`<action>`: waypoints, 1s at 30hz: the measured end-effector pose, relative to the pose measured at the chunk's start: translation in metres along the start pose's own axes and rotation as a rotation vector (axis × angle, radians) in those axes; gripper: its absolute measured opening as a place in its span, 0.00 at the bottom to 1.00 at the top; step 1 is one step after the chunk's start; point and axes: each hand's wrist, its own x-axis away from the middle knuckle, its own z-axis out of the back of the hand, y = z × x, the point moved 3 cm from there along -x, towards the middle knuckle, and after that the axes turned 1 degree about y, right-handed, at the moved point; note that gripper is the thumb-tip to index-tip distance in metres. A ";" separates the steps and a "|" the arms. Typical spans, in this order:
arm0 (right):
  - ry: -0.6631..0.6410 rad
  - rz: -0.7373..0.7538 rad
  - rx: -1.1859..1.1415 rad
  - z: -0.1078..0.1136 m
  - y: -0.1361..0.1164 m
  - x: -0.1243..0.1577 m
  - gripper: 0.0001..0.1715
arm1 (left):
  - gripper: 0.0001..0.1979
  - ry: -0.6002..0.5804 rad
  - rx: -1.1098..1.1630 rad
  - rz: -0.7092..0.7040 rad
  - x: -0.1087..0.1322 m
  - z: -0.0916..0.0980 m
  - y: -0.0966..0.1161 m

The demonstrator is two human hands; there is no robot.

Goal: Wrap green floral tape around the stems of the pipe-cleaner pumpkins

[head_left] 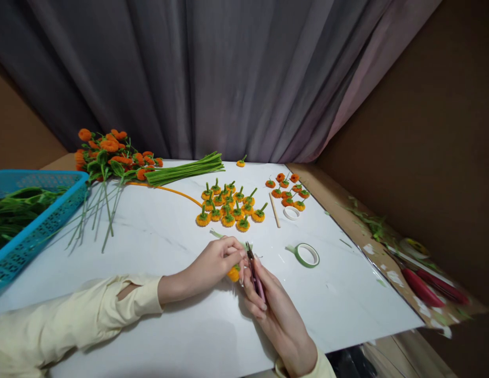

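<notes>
My left hand (213,263) is closed in a pinch on a small orange pipe-cleaner pumpkin (233,273) with a green stem, just above the white tabletop (157,236). Right beside it, my right hand (272,307) grips small dark pliers (255,273) whose tip points up next to the pumpkin's stem. A cluster of finished orange pumpkins with green stems (228,207) lies a little beyond my hands.
A second pumpkin group (288,190), a wooden stick (274,210), a white tape ring (291,212) and a green tape roll (306,254) lie to the right. Orange flowers (110,155), green stems (185,170) and a blue basket (29,220) sit left. Red-handled cutters (429,286) lie at the right edge.
</notes>
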 end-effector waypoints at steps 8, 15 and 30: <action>0.018 -0.006 -0.016 0.001 0.000 0.000 0.14 | 0.11 -0.008 -0.015 0.000 0.000 0.000 0.000; 0.035 -0.004 -0.014 0.000 -0.001 0.000 0.15 | 0.12 -0.013 -0.008 0.005 0.002 0.000 -0.001; 0.054 0.005 -0.011 -0.001 0.000 0.000 0.15 | 0.12 -0.013 -0.008 0.003 0.001 0.000 -0.001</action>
